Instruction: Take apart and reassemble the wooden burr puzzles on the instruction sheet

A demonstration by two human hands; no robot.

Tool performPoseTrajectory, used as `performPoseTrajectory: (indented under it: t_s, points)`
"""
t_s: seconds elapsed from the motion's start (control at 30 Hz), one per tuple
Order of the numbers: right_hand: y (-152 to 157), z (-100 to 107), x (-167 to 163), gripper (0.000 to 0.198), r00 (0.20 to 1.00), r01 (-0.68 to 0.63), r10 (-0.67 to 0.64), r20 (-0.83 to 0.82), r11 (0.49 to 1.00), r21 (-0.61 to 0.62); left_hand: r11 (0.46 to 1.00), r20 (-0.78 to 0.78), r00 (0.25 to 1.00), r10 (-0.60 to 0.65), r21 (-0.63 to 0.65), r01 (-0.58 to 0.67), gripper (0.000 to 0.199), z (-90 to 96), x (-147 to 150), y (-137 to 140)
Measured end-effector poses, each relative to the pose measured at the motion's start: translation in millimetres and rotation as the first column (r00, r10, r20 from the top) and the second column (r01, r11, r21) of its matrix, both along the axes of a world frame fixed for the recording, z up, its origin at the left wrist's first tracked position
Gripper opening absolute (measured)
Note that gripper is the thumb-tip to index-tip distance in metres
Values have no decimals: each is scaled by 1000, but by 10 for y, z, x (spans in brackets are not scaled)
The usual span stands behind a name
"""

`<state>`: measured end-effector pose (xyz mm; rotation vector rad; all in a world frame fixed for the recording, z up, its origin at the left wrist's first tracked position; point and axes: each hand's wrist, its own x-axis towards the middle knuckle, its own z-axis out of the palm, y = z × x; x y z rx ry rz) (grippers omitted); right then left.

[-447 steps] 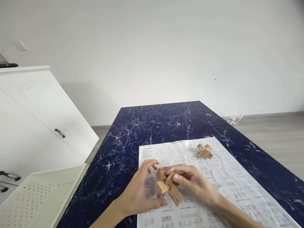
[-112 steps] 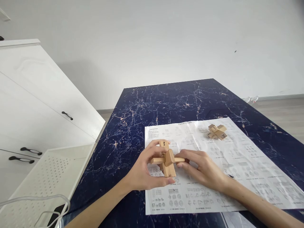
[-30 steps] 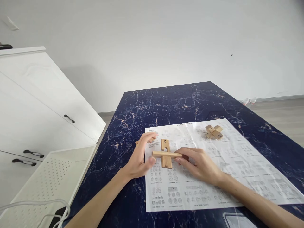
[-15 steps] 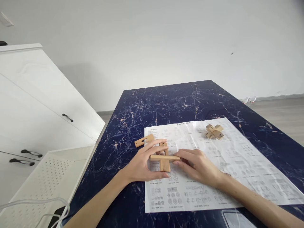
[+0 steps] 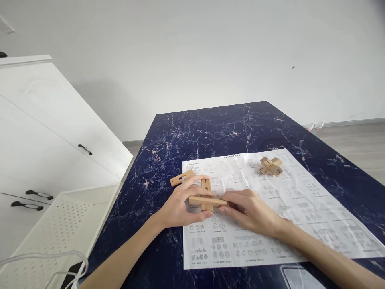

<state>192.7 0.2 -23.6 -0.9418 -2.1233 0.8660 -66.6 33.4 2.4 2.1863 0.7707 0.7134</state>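
Note:
My left hand [image 5: 182, 202] is closed around a numbered wooden puzzle piece [image 5: 206, 184], its fingers at the far end and its thumb at the near end. A second wooden puzzle bar [image 5: 207, 201] lies crosswise through or over that piece; I cannot tell how far they interlock. My right hand [image 5: 252, 210] pinches the right end of this bar between thumb and fingers. Just beyond my left hand lies a loose wooden piece with a slot [image 5: 182, 178]. To the far right, an assembled wooden cross puzzle [image 5: 271, 166] with numbered faces rests on the printed sheet [image 5: 249, 245].
The creased sheet of small diagrams covers part of the dark blue marbled table [image 5: 207, 132]. At the front edge lies a flat, pale-edged object [image 5: 300, 277], partly cut off. White cabinets [image 5: 60, 120] and a perforated white surface with cables [image 5: 60, 224] stand left.
The numbered piece has tilted or turned in my left hand, showing more of its far face and less of its near end. The crossbar has shifted slightly left and tipped.

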Motion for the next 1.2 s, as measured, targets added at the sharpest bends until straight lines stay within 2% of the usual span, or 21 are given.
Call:
performPoseTrajectory:
  t_s: [0.13, 0.43, 0.53, 0.67, 0.73, 0.97, 1.2]
  points:
    - [-33, 22, -40, 34, 1000, -11, 11, -7, 1000, -10, 1000, 90, 996, -7, -30, 9, 26, 1, 19, 12]
    - [-44, 33, -41, 33, 1000, 14, -14, 9, 999, -42, 992, 111, 994, -11, -124, 25, 24, 21, 18, 25]
    - [-40, 31, -44, 32, 1000, 18, -17, 8, 998, -54, 977, 116, 993, -1, -210, 26, 21, 15, 8, 19]
    - [-29, 32, -50, 30, 1000, 23, -22, 20, 997, -68, 916, 149, 988, 36, -401, 27, 23, 0, 6, -4]
    - [-28, 36, -50, 30, 1000, 23, -21, 21, 997, -74, 903, 160, 986, 52, -428, 22, 22, -4, 12, -16]
    - [-44, 46, -46, 32, 999, 22, -18, 49, 997, -73, 923, 156, 981, 112, -381, -45, 16, 17, 67, -55]
    - [-37, 27, -44, 33, 997, 48, -45, 57, 998, -48, 991, 95, 993, 70, -116, -58, 19, -61, 59, -112]
